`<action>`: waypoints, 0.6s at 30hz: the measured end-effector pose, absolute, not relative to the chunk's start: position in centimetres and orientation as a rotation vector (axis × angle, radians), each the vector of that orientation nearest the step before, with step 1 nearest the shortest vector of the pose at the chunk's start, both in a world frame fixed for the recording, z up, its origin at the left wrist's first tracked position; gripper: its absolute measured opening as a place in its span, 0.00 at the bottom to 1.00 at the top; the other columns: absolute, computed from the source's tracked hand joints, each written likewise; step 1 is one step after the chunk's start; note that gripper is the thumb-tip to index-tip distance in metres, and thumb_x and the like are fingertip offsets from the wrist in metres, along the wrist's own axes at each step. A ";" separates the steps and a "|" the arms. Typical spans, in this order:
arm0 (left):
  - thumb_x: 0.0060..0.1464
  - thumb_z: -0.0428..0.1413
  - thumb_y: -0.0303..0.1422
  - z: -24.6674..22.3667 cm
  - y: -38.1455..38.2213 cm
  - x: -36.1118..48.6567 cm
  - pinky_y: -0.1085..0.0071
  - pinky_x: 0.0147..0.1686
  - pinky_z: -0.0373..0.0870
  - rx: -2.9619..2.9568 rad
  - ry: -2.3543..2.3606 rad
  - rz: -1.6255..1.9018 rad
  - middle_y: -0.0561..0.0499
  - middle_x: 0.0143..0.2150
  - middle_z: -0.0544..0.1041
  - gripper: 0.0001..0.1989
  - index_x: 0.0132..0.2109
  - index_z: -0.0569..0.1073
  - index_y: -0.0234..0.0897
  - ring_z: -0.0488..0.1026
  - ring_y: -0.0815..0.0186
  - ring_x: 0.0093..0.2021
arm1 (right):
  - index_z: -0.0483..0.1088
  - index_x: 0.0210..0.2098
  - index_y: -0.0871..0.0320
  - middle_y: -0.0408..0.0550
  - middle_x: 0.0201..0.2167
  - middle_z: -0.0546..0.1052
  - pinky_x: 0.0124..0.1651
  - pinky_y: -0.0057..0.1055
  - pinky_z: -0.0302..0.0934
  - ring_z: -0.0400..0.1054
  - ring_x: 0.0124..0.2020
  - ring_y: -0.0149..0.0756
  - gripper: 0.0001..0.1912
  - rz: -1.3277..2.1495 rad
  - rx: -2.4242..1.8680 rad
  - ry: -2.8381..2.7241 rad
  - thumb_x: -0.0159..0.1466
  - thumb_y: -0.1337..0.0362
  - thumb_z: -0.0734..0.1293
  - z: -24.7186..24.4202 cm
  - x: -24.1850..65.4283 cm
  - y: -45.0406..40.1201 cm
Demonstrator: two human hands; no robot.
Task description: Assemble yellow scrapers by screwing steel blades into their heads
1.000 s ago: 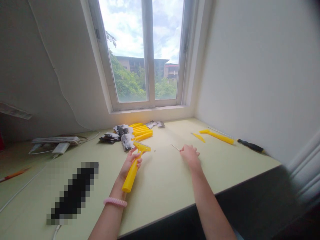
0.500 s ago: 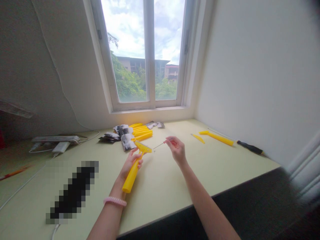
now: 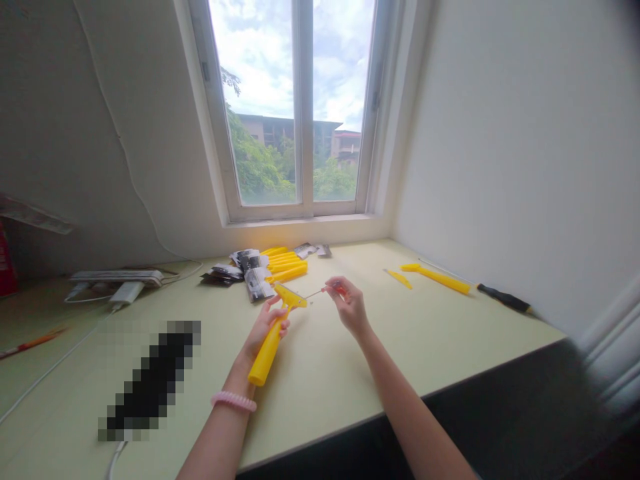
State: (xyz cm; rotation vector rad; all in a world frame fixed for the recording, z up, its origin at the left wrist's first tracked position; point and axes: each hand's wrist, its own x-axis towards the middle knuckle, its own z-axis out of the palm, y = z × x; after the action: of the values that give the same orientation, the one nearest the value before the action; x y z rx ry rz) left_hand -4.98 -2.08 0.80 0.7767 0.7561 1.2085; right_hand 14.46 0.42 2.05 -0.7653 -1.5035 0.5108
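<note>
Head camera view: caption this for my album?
Left hand grips a yellow plastic scraper, right hand a thin metal rod.

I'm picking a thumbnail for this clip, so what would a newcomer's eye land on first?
The bright window at the top centre catches the eye first, with trees and buildings beyond it. Below it, on the pale green desk, a yellow plastic scraper stands out in the left hand, near the right hand pinching a thin metal rod. Behind them lies a heap of yellow plastic handles.
</note>
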 end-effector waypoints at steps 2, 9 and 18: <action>0.45 0.52 0.23 0.8 -2.1 -5.0 0.84 0.15 0.57 0.783 0.762 1.209 0.48 0.38 0.69 0.26 0.50 0.53 0.43 0.61 0.81 0.17 | 0.67 0.33 0.58 0.46 0.29 0.71 0.38 0.31 0.63 0.69 0.33 0.34 0.05 0.510 -0.768 -1.511 0.58 0.63 0.62 2.0 14.5 0.4; 0.45 0.52 0.23 1.0 -2.0 -4.9 0.84 0.14 0.56 0.769 0.781 1.188 0.48 0.37 0.69 0.26 0.51 0.53 0.44 0.60 0.81 0.17 | 0.67 0.32 0.58 0.46 0.29 0.72 0.37 0.32 0.63 0.69 0.32 0.35 0.07 0.509 -0.783 -1.497 0.58 0.61 0.62 2.0 14.5 0.5; 0.45 0.52 0.23 0.9 -2.1 -5.0 0.84 0.14 0.56 0.776 0.768 1.186 0.49 0.37 0.69 0.26 0.51 0.53 0.43 0.61 0.81 0.17 | 0.67 0.32 0.57 0.47 0.30 0.72 0.38 0.32 0.64 0.68 0.33 0.35 0.06 0.488 -0.799 -1.535 0.58 0.62 0.62 2.0 14.6 0.5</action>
State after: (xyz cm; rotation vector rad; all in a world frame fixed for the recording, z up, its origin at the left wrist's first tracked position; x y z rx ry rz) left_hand -4.96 -2.09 0.95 0.7757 0.7681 1.1858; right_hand 14.58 0.46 1.99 -0.7990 -1.5345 0.4884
